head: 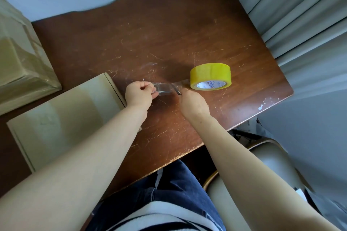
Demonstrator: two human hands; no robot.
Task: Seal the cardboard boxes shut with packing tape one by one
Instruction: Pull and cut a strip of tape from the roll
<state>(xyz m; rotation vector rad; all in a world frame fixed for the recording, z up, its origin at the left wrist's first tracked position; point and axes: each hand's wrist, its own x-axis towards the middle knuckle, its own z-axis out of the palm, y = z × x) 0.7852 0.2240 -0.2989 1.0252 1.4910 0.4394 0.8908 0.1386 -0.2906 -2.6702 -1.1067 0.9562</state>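
Observation:
A yellow roll of packing tape [210, 76] stands on its edge on the brown wooden table [150, 30]. A clear strip of tape [165, 88] runs from the roll to the left, just above the tabletop. My left hand [139, 94] pinches the strip's free end. My right hand [193, 103] is curled beside the roll and holds a small dark-tipped tool [179, 93] against the strip. A closed flat cardboard box [62, 116] lies on the table under my left forearm.
A larger cardboard box [20, 58] covered with shiny tape sits at the far left. Grey curtains [300, 17] hang past the table's right edge. A padded chair [266, 167] stands at the lower right, next to my lap.

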